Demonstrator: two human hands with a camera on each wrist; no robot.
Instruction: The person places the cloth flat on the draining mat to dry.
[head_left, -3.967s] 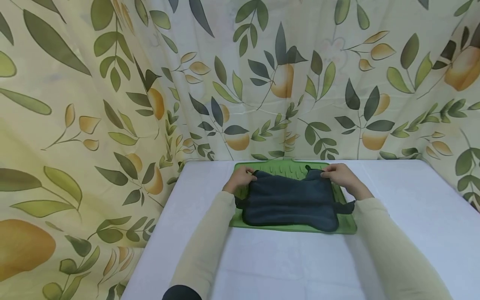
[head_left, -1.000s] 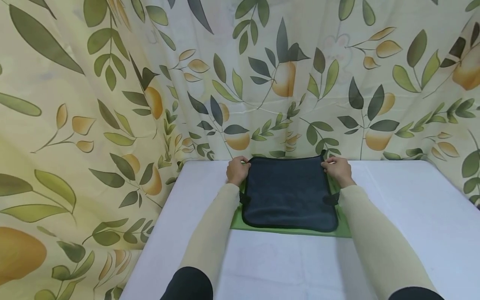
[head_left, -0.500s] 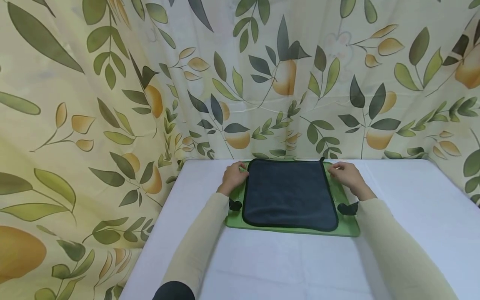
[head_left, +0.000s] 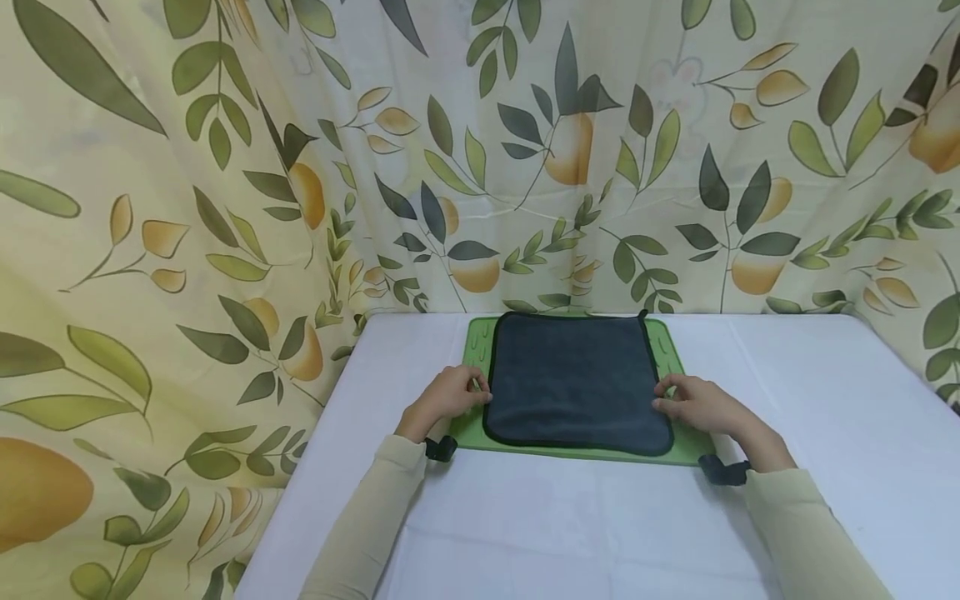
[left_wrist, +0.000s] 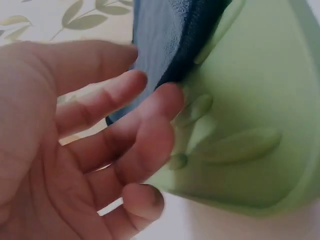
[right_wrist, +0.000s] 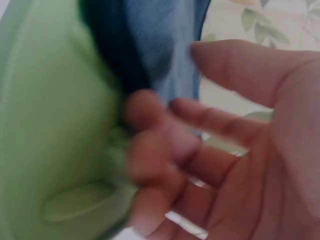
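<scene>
A dark blue cloth point(head_left: 573, 379) with black edging and a small loop at its far right corner lies flat, spread out. Beneath it is a green mat point(head_left: 480, 333) with a raised rim and leaf-shaped ridges, visible around the cloth's edges. My left hand point(head_left: 450, 393) is at the cloth's left edge, fingers loosely bent. On the opposite side, my right hand point(head_left: 705, 406) is by the right edge, its fingers bent in the same loose way. Both wrist views show thumb and fingers apart with no cloth between them; whether the fingertips touch the cloth is unclear.
A white-covered table point(head_left: 525, 525) bears the mat near its far edge. Behind and to the left hangs a curtain point(head_left: 465, 167) printed with leaves and fruit. Black wrist-worn devices point(head_left: 723, 471) show below both wrists.
The bunched cloth was spread to the far edge of the mat. Both hands then let go of its far corners and slid nearer along its sides.
</scene>
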